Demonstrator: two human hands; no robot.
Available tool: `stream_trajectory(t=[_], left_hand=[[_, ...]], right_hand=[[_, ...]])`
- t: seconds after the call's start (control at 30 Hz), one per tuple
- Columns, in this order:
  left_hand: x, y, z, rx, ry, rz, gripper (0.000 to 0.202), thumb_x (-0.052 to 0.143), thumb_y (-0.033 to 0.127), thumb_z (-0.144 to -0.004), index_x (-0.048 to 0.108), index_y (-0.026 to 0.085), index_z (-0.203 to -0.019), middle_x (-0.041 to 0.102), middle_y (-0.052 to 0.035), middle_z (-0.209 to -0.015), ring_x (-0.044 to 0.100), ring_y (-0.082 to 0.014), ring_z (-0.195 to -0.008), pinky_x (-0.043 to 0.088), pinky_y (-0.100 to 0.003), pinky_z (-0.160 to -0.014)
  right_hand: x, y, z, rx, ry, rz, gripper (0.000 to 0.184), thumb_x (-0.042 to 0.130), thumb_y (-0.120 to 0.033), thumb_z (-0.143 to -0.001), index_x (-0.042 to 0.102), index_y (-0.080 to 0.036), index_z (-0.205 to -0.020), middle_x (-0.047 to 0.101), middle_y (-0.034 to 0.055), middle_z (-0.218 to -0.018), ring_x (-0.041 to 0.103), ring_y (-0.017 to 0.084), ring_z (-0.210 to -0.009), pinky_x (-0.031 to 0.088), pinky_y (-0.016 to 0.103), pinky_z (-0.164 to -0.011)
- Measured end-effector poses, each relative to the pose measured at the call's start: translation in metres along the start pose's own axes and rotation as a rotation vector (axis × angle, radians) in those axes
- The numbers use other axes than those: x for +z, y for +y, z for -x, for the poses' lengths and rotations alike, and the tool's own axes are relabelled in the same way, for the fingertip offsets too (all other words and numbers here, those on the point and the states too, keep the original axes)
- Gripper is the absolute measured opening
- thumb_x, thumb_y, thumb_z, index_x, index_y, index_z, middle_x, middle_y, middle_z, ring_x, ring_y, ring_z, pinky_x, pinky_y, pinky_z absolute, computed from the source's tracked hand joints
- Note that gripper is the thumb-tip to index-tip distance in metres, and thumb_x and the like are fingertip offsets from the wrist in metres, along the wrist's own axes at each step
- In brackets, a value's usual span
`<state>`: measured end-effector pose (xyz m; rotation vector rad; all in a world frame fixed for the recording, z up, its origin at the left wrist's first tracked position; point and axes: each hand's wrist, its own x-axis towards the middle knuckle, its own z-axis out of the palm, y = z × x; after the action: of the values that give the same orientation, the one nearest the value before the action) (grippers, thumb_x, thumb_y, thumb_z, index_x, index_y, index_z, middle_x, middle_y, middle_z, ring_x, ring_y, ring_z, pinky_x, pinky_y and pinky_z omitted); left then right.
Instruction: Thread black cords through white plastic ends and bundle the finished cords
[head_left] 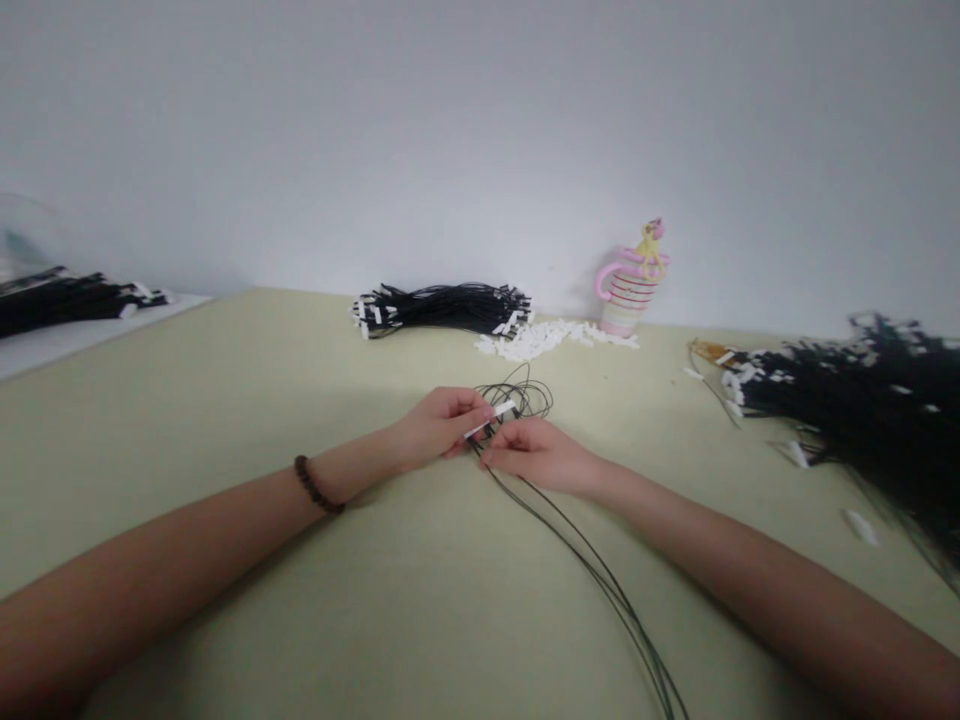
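Near the middle of the table, my left hand [444,420] pinches a narrow white strip [504,409] and black wire ends between thumb and fingers. Close beside it, my right hand [534,454] is closed, its thumb and forefinger on the thin black wires [570,540] just below the strip. These wires run from the fingers toward the lower right and leave the view at the bottom. Behind the hands lies a loose coil of thin wire [534,385]. The fingers partly cover the wire ends.
A tied bundle of black wires [450,306] with white ends lies by the wall, next to scattered small white pieces [532,340]. A striped mug [630,300] stands there. More black wire bundles lie at right [862,410] and far left [67,300].
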<state>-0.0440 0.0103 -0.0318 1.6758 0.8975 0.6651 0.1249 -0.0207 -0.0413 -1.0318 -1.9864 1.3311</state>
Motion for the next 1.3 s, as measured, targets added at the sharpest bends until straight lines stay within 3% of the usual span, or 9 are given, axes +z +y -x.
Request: stream_trajectory(t=[0.2, 0.37, 0.57, 0.9, 1.0, 1.13, 1.3], left_hand=[[-0.001, -0.001, 0.000, 0.005, -0.021, 0.027, 0.026, 0.049, 0.039, -0.077, 0.049, 0.014, -0.072, 0.046, 0.0039, -0.055, 0.033, -0.0014, -0.035, 0.022, -0.014, -0.032], [-0.002, -0.001, 0.000, 0.000, -0.011, 0.015, 0.025, 0.049, 0.039, -0.077, 0.051, 0.014, -0.072, 0.044, 0.0048, -0.053, 0.033, -0.0012, -0.034, 0.020, -0.013, -0.032], [-0.001, 0.001, 0.000, -0.004, -0.010, 0.004, 0.026, 0.050, 0.040, -0.076, 0.050, 0.014, -0.071, 0.043, 0.0054, -0.050, 0.032, -0.0018, -0.034, 0.021, -0.014, -0.032], [-0.001, -0.001, 0.001, 0.000, -0.029, -0.003, 0.026, 0.048, 0.039, -0.077, 0.048, 0.014, -0.070, 0.040, 0.0061, -0.050, 0.032, -0.0018, -0.034, 0.022, -0.013, -0.032], [-0.001, -0.001, 0.001, -0.007, -0.025, -0.008, 0.026, 0.048, 0.039, -0.077, 0.048, 0.015, -0.069, 0.039, 0.0062, -0.050, 0.032, -0.0020, -0.035, 0.022, -0.013, -0.032], [0.001, 0.000, 0.001, -0.007, 0.009, -0.002, 0.026, 0.048, 0.040, -0.077, 0.049, 0.014, -0.069, 0.042, 0.0052, -0.054, 0.033, -0.0018, -0.035, 0.022, -0.014, -0.032], [0.004, 0.002, 0.001, -0.031, 0.107, 0.034, 0.025, 0.050, 0.039, -0.076, 0.050, 0.014, -0.071, 0.046, 0.0043, -0.059, 0.033, -0.0014, -0.036, 0.023, -0.013, -0.032]], right_hand=[[-0.005, -0.014, 0.002, 0.100, -0.089, -0.254, 0.017, 0.045, -0.017, -0.074, 0.060, -0.010, -0.069, 0.054, -0.0001, -0.059, 0.033, 0.004, -0.043, 0.024, 0.018, -0.042], [0.004, -0.008, 0.002, 0.042, -0.012, -0.315, 0.006, 0.056, -0.010, -0.062, 0.056, -0.011, -0.068, 0.060, 0.0011, -0.070, 0.050, 0.006, -0.059, 0.039, 0.019, -0.060], [0.010, -0.002, 0.001, 0.054, 0.102, -0.250, 0.009, 0.061, -0.011, -0.060, 0.054, -0.012, -0.067, 0.057, 0.0001, -0.065, 0.053, 0.008, -0.058, 0.042, 0.022, -0.062], [0.007, -0.003, 0.002, -0.007, 0.100, -0.188, 0.008, 0.055, -0.008, -0.064, 0.052, -0.011, -0.070, 0.055, 0.0005, -0.066, 0.051, 0.007, -0.060, 0.041, 0.021, -0.060], [0.005, -0.007, 0.005, -0.008, 0.110, -0.157, 0.012, 0.054, -0.007, -0.063, 0.051, -0.013, -0.073, 0.051, -0.0029, -0.061, 0.047, 0.006, -0.054, 0.038, 0.017, -0.052], [-0.008, -0.026, 0.015, 0.059, -0.044, -0.125, 0.015, 0.047, -0.008, -0.064, 0.053, -0.014, -0.075, 0.045, -0.0063, -0.048, 0.034, 0.003, -0.038, 0.023, 0.015, -0.038], [-0.041, -0.057, 0.030, 0.030, -0.157, -0.332, 0.016, 0.041, -0.011, -0.061, 0.057, -0.010, -0.058, 0.052, 0.0004, -0.044, 0.034, 0.004, -0.033, 0.022, 0.017, -0.033]])
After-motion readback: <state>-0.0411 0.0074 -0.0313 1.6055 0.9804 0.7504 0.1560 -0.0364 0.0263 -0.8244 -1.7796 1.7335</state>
